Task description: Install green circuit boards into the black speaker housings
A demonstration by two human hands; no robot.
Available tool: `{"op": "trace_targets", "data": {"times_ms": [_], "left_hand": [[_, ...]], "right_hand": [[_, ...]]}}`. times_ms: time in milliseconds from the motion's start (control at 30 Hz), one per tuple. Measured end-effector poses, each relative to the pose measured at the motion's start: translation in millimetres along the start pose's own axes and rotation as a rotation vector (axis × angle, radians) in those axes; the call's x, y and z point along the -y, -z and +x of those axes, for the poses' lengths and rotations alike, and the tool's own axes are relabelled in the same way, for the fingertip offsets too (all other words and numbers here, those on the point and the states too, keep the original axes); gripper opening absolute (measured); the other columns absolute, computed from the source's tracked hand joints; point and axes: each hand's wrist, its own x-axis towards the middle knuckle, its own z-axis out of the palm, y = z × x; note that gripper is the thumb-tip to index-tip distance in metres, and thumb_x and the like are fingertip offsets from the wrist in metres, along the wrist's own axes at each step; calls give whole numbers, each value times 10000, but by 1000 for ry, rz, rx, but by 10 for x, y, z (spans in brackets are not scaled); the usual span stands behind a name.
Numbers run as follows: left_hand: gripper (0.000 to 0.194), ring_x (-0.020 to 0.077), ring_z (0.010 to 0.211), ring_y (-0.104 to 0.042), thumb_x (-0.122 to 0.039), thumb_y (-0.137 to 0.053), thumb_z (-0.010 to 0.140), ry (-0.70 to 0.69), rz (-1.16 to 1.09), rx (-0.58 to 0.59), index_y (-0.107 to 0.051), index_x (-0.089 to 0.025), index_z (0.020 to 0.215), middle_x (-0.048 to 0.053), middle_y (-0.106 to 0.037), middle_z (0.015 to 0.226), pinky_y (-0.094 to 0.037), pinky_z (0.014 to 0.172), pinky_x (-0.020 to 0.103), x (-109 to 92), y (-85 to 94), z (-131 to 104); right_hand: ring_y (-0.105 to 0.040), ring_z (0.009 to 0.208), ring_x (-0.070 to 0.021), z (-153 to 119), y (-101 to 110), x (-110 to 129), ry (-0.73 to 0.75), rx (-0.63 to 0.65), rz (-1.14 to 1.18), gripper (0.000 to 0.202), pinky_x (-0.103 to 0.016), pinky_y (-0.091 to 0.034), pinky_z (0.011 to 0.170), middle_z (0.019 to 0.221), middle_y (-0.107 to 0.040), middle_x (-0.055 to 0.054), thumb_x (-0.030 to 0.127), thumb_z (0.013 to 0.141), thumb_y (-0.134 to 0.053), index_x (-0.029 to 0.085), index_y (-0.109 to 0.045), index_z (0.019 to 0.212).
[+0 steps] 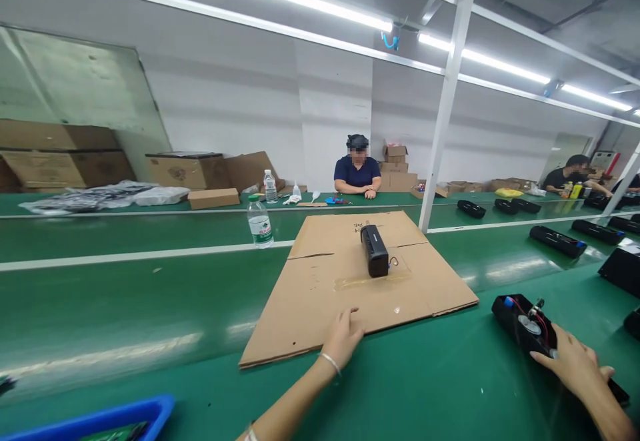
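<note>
Two hands are well apart in the head view. The right hand (pixel 575 364) grips one end of an open case (pixel 509 315) on the green bench (pixel 425 387), its wires and round silver part (pixel 529 324) exposed. The left hand (pixel 343 339), empty and loosely open, lies at the near edge of the cardboard (pixel 280 314). A closed case (pixel 375 252) lies farther back on that sheet, a wire loop beside it. The step in hand seems to be handling the open case; moving it would call for care with the loose wires.
</note>
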Motion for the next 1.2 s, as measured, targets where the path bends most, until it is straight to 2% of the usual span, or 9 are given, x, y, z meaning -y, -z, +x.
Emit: {"op": "trace_targets", "data": {"times_ms": [33,133,233,300,400,600,833,1067,1200], "left_hand": [[433,264,1167,-448,-131,-540,740,-25,72,-15,-458,-107,1164,159,-459,1265,-354,983,427,-66,-84,146],[555,318,1239,-339,-105,-601,719,-100,260,-44,-428,-176,1241,124,-311,1399,-303,992,513,-302,-280,557],[614,377,1286,-238,-90,-593,725,-141,397,-81,-410,-288,1277,94,-175,1471,-283,990,552,-510,-368,901],[612,411,1308,-142,-105,-602,727,-148,460,-104,-425,-347,1260,64,-122,1488,-231,991,607,-597,-371,1087],[551,394,1313,-124,-196,-635,739,-126,505,-127,-444,-308,1243,57,-160,1479,-173,995,649,-642,-337,1284],[344,244,1064,-509,-323,-513,847,70,391,-222,-486,-177,1157,88,-491,1230,-421,883,478,-450,-119,1394],[251,138,723,-604,-337,-493,860,227,95,-193,-555,-136,996,32,-611,910,-519,620,301,7,352,1060],[206,108,633,-585,-310,-501,859,177,-124,-30,-563,-127,932,6,-604,824,-502,542,250,368,653,246],[235,56,437,-462,-269,-562,820,122,-165,124,-529,-126,637,-80,-478,540,-405,424,189,514,841,-200]], "right_hand": [[-412,1084,-463,-89,0,168,-19,-24,-49,529,-698,-276,757,1177,-496,-237,410,674,-514,160,-533,1141],[-272,1244,-368,-510,-72,858,294,-105,23,443,-653,-174,940,1334,-367,-181,305,794,-417,152,-473,1206],[-339,1229,-309,-859,-285,1377,642,135,240,387,-596,-233,982,1342,-399,-52,340,812,-443,286,-495,1192],[-365,1219,-290,-935,-424,1489,646,278,310,371,-518,-329,974,1330,-419,-51,370,841,-415,266,-517,1182],[-415,1182,-291,-890,-504,1450,493,360,331,381,-439,-408,935,1269,-485,-86,395,842,-415,198,-571,1129],[-413,1185,-278,-846,-373,1437,476,424,366,382,-447,-383,954,1275,-482,-69,397,842,-403,211,-569,1131],[-429,1167,-263,-886,-379,1436,478,340,393,357,-433,-375,948,1240,-508,-72,404,837,-413,218,-574,1097],[-416,1170,-258,-831,-431,1367,508,346,378,410,-424,-349,960,1235,-502,-99,417,838,-373,168,-564,1103],[-440,1144,-263,-799,-489,1331,549,279,367,424,-429,-365,939,1208,-521,-107,428,833,-346,163,-565,1081]]}}
